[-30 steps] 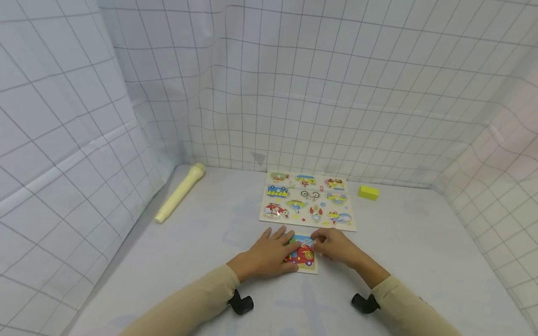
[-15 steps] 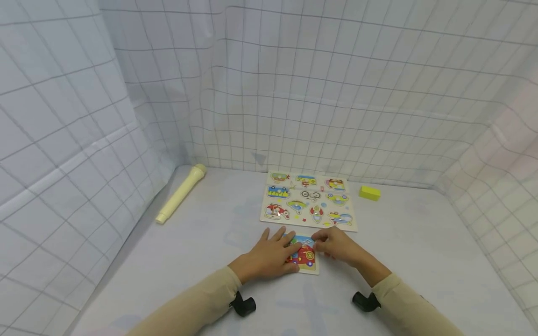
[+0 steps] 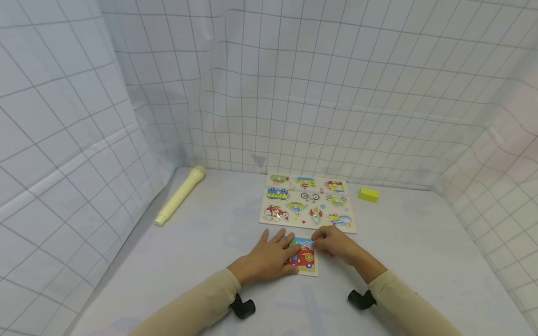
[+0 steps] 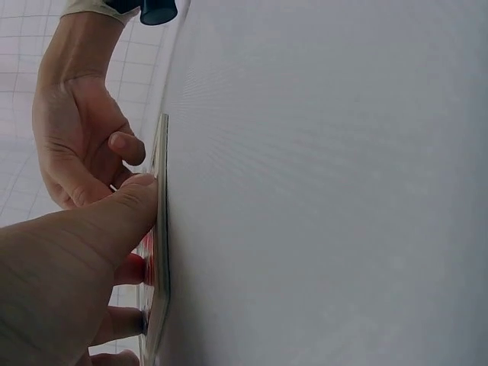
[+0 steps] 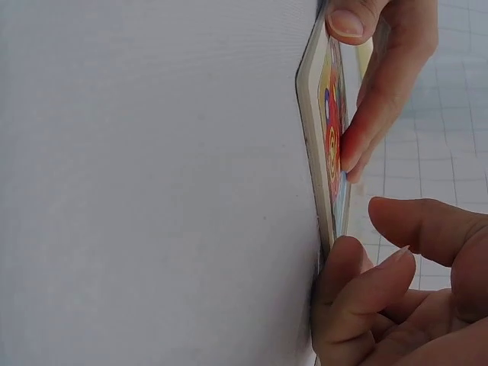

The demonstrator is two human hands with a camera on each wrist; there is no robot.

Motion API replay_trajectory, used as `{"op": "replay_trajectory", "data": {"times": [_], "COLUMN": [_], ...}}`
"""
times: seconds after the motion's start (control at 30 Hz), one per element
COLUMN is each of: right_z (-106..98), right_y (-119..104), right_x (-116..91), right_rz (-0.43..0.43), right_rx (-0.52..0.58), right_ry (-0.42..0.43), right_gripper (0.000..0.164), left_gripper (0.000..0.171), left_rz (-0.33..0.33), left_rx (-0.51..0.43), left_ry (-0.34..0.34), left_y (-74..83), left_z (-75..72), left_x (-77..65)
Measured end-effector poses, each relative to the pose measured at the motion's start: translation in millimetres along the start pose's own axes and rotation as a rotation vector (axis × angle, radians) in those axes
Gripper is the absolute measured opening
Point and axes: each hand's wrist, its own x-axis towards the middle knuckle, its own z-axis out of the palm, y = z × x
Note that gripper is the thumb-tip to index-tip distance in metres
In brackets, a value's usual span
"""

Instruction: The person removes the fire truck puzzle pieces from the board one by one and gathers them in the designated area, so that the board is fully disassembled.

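Observation:
In the head view my left hand lies spread over the left part of a small picture puzzle, which shows a red vehicle under a blue sky. Its thumb rests along the near edge and the other fingers reach across the picture, hiding part of it. My right hand is at the puzzle's upper right corner. The right wrist view shows its fingers loosely curled beside the puzzle board, with a gap below the upper digit and nothing visible between them. The puzzle lies flat on the white-covered table.
Just beyond the small puzzle lies a larger vehicle peg puzzle board. To its right is a yellow block; far left, a cream toy microphone-like stick. White gridded cloth encloses the back and sides.
My right wrist has shifted slightly to the left while its fingers stay at the puzzle's corner. The left hand and the puzzle look unchanged.

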Motion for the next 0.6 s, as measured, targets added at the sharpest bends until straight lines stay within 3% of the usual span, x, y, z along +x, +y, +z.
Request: {"op": "replay_trajectory", "data": {"times": [0.4, 0.6], "right_z": [5.5, 5.1], "right_y": [-1.6, -6.5], "right_x": [2.5, -1.7], "right_rz": [0.01, -0.007], "right_rx": [0.009, -0.101], "right_ry": [0.03, 0.097], "right_gripper": [0.016, 0.022], "left_gripper": [0.069, 0.068], "left_rz": [-0.002, -0.002], "left_rx": [-0.01, -0.033], "left_ry": [0.008, 0.003], "left_y": [-1.9, -0.5], "left_z": [1.0, 0.8], "left_x": [-2.4, -2.8]}}
